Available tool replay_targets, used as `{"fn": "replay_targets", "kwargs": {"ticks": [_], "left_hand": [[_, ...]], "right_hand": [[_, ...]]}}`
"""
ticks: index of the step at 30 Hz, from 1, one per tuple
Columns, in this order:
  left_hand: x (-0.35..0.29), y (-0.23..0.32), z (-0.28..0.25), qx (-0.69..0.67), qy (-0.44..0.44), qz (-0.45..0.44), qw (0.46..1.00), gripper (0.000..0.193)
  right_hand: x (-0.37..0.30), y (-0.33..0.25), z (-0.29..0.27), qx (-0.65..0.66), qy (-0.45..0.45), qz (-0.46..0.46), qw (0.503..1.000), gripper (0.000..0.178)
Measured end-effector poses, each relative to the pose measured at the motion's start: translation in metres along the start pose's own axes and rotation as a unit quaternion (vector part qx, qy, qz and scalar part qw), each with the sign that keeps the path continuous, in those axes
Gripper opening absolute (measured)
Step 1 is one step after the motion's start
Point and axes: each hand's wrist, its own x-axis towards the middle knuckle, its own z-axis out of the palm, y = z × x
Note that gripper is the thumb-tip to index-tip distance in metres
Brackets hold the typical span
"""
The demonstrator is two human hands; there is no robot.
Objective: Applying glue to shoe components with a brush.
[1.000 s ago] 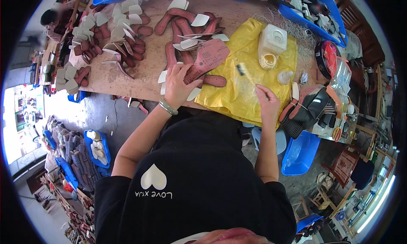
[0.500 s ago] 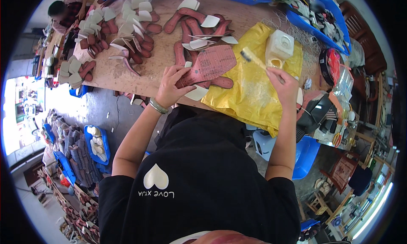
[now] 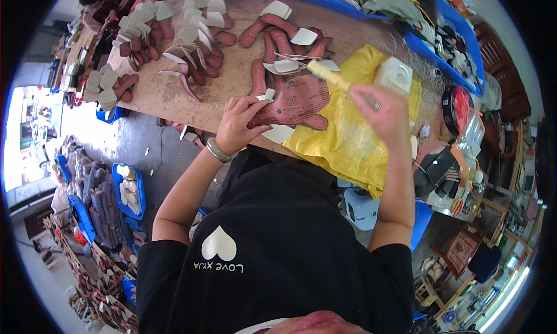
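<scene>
My left hand point(image 3: 239, 122), a bangle on its wrist, is closed on one end of a pinkish-red insole point(image 3: 301, 101) with a grid-like marked face, tilted up over the table's near edge. Another red insole and a white pad point(image 3: 278, 134) lie under it. In my right hand point(image 3: 380, 111) is a pale brush point(image 3: 329, 75), smeared by motion, its head above the far end of the insole. Below my right hand spreads a yellow plastic sheet point(image 3: 342, 145). On the sheet's far part stands a white plastic container point(image 3: 396, 73), partly hidden by my hand.
Red insoles with white pads point(image 3: 200, 58) lie in several bunches across the wooden table point(image 3: 232, 50). Blue trays point(image 3: 476, 82) of fabric pieces line the far side. Tangled white string point(image 3: 426, 61) and a dark roll point(image 3: 449, 109) lie at the right. A person point(image 3: 104, 12) is at the far left.
My right hand has carried the brush left and away from the container, toward the insole's far end. My left hand keeps its hold on the insole. The whole view has shifted slightly.
</scene>
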Motion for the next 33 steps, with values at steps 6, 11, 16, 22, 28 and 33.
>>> {"fn": "replay_targets", "kwargs": {"ticks": [6,11,16,22,28,33], "left_hand": [[-0.01,0.001,0.003,0.073,0.035,-0.017,0.997,0.055],[-0.023,-0.014,-0.004,0.077,0.049,-0.046,0.995,0.056],[-0.032,-0.029,-0.019,0.087,0.076,-0.051,0.992,0.06],[-0.059,-0.075,-0.046,0.096,0.11,-0.076,0.986,0.059],[-0.087,-0.13,-0.09,0.103,0.145,-0.097,0.979,0.061],[-0.115,-0.179,-0.123,0.111,0.174,-0.124,0.971,0.064]], "right_hand": [[-0.013,-0.018,0.05,-0.109,0.027,-0.09,0.99,0.007],[0.001,-0.002,0.038,-0.199,0.057,-0.023,0.978,0.012],[0.016,-0.05,0.084,-0.119,-0.064,-0.095,0.986,0.009],[0.05,-0.079,0.112,-0.165,-0.003,-0.082,0.983,0.012],[0.116,-0.105,0.183,-0.249,-0.021,-0.143,0.958,0.007],[0.136,-0.17,0.241,-0.079,-0.157,-0.173,0.969,0.012]]}}
